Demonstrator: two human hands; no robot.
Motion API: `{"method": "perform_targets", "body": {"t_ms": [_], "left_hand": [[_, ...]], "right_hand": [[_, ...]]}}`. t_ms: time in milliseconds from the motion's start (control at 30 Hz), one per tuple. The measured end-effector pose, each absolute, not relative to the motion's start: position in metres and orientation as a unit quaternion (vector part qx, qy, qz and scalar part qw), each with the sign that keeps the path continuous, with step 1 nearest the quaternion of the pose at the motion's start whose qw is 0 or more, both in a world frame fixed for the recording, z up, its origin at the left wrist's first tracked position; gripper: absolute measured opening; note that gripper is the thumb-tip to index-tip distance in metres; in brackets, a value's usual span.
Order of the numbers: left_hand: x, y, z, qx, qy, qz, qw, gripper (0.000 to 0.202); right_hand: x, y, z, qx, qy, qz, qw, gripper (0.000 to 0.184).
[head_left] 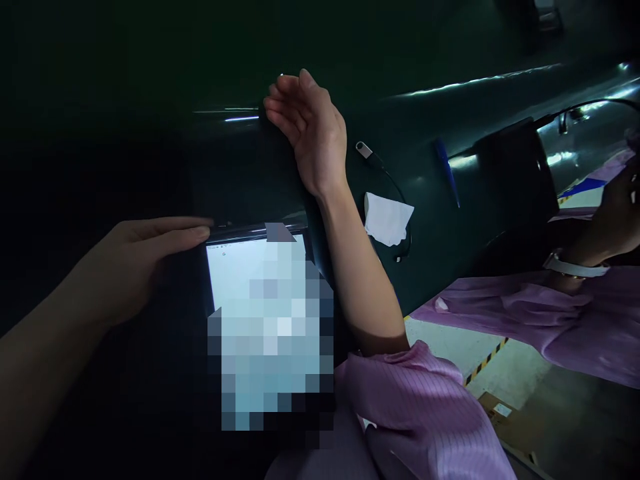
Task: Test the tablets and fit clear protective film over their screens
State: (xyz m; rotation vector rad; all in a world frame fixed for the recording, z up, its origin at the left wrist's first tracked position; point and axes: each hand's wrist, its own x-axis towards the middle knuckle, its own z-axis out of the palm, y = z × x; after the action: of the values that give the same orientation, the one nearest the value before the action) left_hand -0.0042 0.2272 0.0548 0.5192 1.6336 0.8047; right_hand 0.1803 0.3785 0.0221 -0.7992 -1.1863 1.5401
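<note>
Resting flat on the top edge of a lit tablet point(240, 267), the left hand point(145, 260) has its fingers straight and grips nothing. Most of the screen is blurred out (no writing on it can be read). Beyond the tablet, on the dark green table point(425, 120), the right hand point(307, 127) lies with fingers loosely curled and empty. Near it are a white paper scrap point(387, 219) and a cable plug point(364, 149). At the far right, a co-worker's arm point(595, 247) wears a white wristband point(573, 267).
</note>
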Motion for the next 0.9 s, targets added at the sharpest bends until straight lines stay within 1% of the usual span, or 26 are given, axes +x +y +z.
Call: {"method": "perform_targets", "body": {"t_ms": [100, 233, 367, 500, 633, 800, 900], "left_hand": [[-0.006, 0.2273, 0.0535, 0.227, 0.697, 0.351, 0.582, 0.031], [-0.0105, 0.2273, 0.0512, 0.227, 0.707, 0.342, 0.576, 0.035], [-0.0143, 0.2276, 0.0521, 0.223, 0.707, 0.306, 0.597, 0.037], [-0.0139, 0.2291, 0.0545, 0.225, 0.694, 0.319, 0.605, 0.036], [-0.0119, 0.23, 0.0564, 0.234, 0.689, 0.318, 0.608, 0.036], [-0.0113, 0.2297, 0.0576, 0.228, 0.692, 0.315, 0.608, 0.037], [-0.0115, 0.2299, 0.0574, 0.255, 0.688, 0.313, 0.602, 0.036]], "right_hand": [[0.1796, 0.3789, 0.0213, -0.343, -0.492, 0.627, 0.498, 0.044], [0.1784, 0.378, 0.0209, -0.326, -0.477, 0.631, 0.517, 0.038], [0.1787, 0.3768, 0.0211, -0.338, -0.469, 0.634, 0.513, 0.043], [0.1803, 0.3776, 0.0201, -0.317, -0.467, 0.646, 0.514, 0.041], [0.181, 0.3792, 0.019, -0.323, -0.462, 0.656, 0.502, 0.048], [0.1805, 0.3783, 0.0183, -0.327, -0.468, 0.64, 0.515, 0.042], [0.1815, 0.3799, 0.0163, -0.319, -0.478, 0.643, 0.506, 0.043]]}}
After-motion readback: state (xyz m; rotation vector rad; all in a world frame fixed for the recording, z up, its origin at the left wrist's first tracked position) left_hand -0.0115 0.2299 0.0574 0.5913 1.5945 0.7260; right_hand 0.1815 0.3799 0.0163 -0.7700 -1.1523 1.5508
